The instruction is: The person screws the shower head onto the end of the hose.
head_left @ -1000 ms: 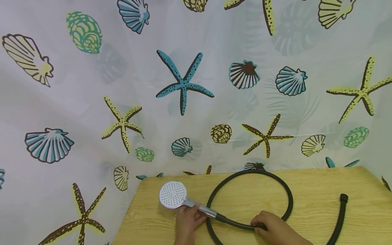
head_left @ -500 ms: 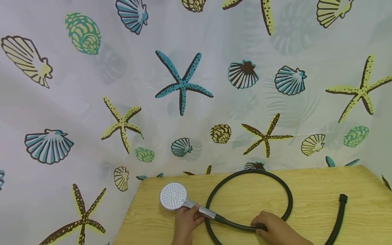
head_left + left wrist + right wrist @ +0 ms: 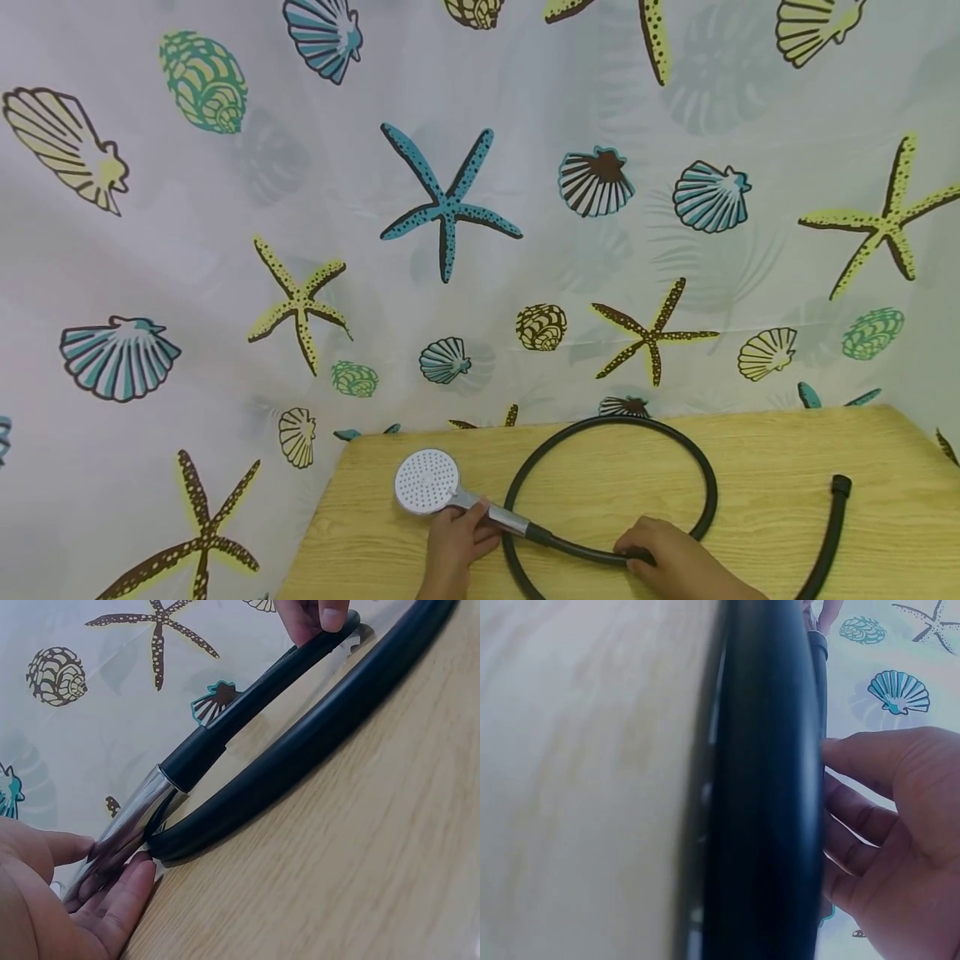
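Observation:
A chrome hand shower (image 3: pixel 427 482) with a round, dotted white face lies toward the left of the table, its face turned up. My left hand (image 3: pixel 457 537) grips its chrome handle, thumb on top and fingers beneath; the left wrist view shows the shiny handle (image 3: pixel 124 817) between them. A black hose (image 3: pixel 573 548) runs from the handle's end to the right. My right hand (image 3: pixel 667 554) pinches that hose some way along. In the right wrist view a near stretch of hose (image 3: pixel 769 787) hides part of the grip.
The hose makes a large loop (image 3: pixel 708 475) on the wooden table (image 3: pixel 780 467). Its free end with a black connector (image 3: pixel 842 485) lies at the right. Behind and to the left hangs a white curtain (image 3: pixel 525 267) printed with shells and starfish.
The shower head has tipped down slightly and shifted a little to the right, the left hand still on its handle. The right hand has stayed in place on the hose.

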`<state>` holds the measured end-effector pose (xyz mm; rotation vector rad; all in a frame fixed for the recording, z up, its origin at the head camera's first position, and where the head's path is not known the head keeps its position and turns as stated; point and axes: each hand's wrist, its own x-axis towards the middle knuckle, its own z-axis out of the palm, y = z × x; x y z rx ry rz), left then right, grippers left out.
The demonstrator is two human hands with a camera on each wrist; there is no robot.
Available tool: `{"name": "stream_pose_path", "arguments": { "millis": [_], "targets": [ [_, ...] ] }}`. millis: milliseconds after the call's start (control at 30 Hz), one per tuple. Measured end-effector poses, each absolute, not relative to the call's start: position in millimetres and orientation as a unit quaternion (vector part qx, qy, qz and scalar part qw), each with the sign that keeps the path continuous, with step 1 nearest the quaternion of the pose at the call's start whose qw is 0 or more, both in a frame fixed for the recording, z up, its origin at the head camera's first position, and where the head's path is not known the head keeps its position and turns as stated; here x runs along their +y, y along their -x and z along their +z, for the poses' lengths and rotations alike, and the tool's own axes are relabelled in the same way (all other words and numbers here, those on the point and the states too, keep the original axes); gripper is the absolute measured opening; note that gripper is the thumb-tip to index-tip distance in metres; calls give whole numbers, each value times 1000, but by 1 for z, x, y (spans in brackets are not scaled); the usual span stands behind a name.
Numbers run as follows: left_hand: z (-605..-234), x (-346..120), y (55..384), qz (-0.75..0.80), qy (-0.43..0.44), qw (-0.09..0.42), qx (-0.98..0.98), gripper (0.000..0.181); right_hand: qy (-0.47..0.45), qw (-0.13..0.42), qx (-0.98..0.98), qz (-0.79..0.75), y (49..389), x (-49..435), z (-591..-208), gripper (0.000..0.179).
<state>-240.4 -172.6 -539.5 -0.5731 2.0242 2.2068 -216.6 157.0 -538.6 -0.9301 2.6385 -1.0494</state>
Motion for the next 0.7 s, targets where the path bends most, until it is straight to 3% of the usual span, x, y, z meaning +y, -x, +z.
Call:
{"name": "stream_pose_path", "arguments": {
  "millis": [267,700],
  "targets": [
    [-538,-176,241,724,192,75,658,47,317,59,881,-347,214,157,-537,17],
    [-540,-177,237,659,201,70,722,40,315,52,882,-347,215,158,-536,17]
  ]
}}
